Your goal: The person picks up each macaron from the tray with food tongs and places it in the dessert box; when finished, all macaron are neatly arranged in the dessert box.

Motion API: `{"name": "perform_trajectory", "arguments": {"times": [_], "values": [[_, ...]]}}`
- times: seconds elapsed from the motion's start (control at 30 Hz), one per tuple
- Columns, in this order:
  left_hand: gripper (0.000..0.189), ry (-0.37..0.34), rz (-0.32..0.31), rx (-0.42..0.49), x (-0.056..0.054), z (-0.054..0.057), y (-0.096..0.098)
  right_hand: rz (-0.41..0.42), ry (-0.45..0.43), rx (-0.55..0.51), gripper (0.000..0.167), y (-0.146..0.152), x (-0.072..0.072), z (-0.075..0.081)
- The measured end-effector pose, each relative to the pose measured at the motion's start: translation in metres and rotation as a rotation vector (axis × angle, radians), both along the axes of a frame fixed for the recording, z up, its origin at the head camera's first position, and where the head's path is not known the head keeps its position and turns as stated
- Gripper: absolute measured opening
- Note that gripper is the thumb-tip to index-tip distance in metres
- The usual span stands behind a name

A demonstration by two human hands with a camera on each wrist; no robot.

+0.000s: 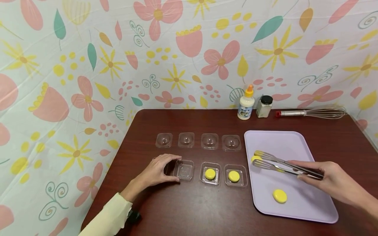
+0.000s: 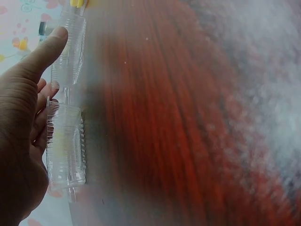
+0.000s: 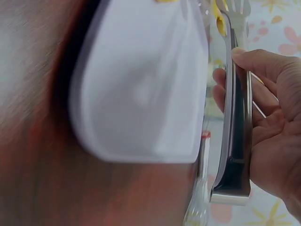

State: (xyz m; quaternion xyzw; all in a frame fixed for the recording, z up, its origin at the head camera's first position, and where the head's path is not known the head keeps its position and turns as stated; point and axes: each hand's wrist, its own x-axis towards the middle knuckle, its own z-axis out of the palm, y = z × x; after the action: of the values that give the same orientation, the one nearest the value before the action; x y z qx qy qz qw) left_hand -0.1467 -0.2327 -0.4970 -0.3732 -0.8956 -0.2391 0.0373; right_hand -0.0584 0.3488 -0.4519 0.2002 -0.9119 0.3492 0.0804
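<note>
My left hand (image 1: 157, 169) spreads thumb and fingers around a mostly hidden clear plastic box at the row's left end. That box's ribbed wall (image 2: 66, 146) shows beside the palm in the left wrist view. The fingertips reach the left side of the neighbouring bare clear box (image 1: 185, 170). Farther right, one clear box holds a yellow disc (image 1: 210, 173) and another holds a second disc (image 1: 234, 176). My right hand (image 1: 326, 175) grips metal tongs (image 1: 283, 164) over the lilac tray (image 1: 307, 200). The tong tips overlap a yellow disc (image 1: 255, 158); another yellow disc (image 1: 279, 196) lies nearer.
Several clear domed lids (image 1: 186, 140) form a row behind the boxes. At the back stand a white squeeze bottle (image 1: 245, 106) and a black-capped jar (image 1: 264, 107), with a whisk (image 1: 313, 112) lying to their right. A floral cloth hangs behind the brown table (image 1: 189, 209).
</note>
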Motion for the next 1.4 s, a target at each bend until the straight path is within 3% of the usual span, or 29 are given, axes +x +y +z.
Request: {"name": "perform_trajectory", "arguments": {"times": [0.33, 0.7, 1.13, 1.4], "values": [[0.083, 0.005, 0.013, -0.007, 0.000, -0.001, 0.002, 0.117, 0.103, -0.008, 0.063, -0.039, -0.021, 0.017], [0.083, 0.020, 0.015, -0.002, 0.000, -0.003, 0.002, 0.261, 0.042, -0.048, 0.056, -0.100, -0.040, 0.027], [0.084, 0.012, 0.026, -0.007, 0.000, -0.003, 0.003, 0.325, -0.111, -0.053, 0.050, -0.171, -0.054, 0.017], [0.085, 0.025, 0.021, -0.005, 0.000, -0.002, 0.002, 0.343, -0.075, -0.026, 0.047, -0.200, -0.058, 0.010]]}}
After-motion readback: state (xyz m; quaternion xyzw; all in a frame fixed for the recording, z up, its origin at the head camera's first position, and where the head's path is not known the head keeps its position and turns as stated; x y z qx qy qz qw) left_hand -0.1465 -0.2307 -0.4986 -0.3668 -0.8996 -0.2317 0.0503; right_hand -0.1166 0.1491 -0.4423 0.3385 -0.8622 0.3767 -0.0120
